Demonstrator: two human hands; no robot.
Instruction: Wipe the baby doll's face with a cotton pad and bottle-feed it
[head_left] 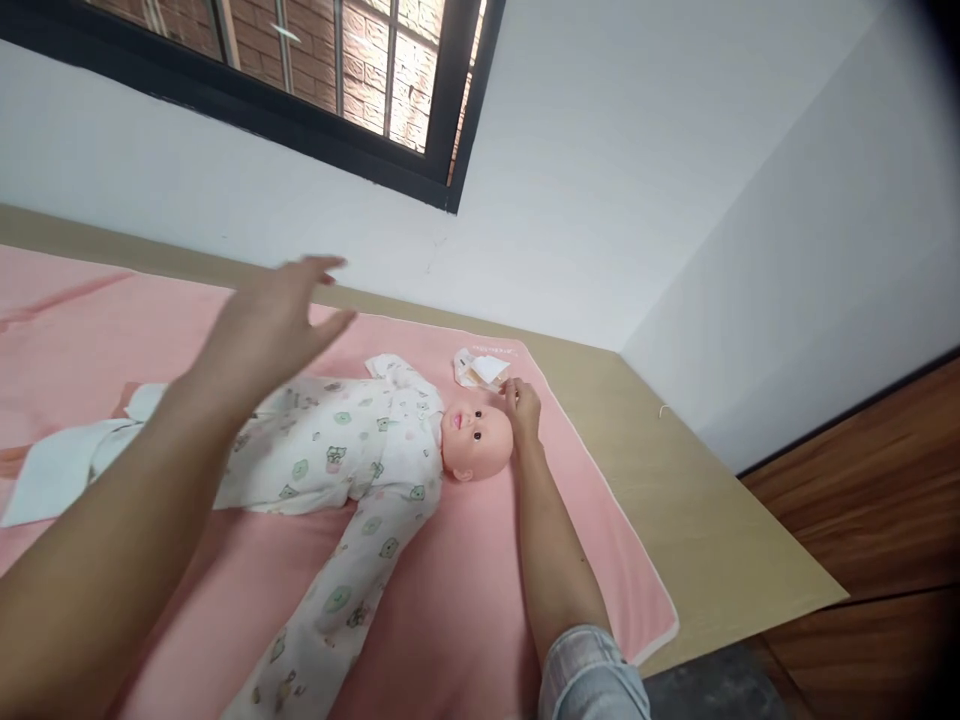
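Note:
A baby doll (478, 440) lies on its back with its head toward the right, dressed in a white outfit (330, 450) printed with small green and brown pictures. My left hand (274, 325) is raised over the doll's body, fingers stretched and thumb apart, holding nothing; it is slightly blurred. Just beyond the top of the doll's head, my right hand (523, 410) has its fingers curled together at the edge of a small crumpled white and tan wrapper (481, 369). Its fingertips are partly hidden, and they seem to pinch that edge.
Under the doll is a pink mat (592, 560) with a white border, spread on a light wooden tabletop (645, 430). A white wall and a dark-framed window (375, 150) stand behind. White cloth (60, 475) lies at the left, and brown wooden panels (862, 480) at the right.

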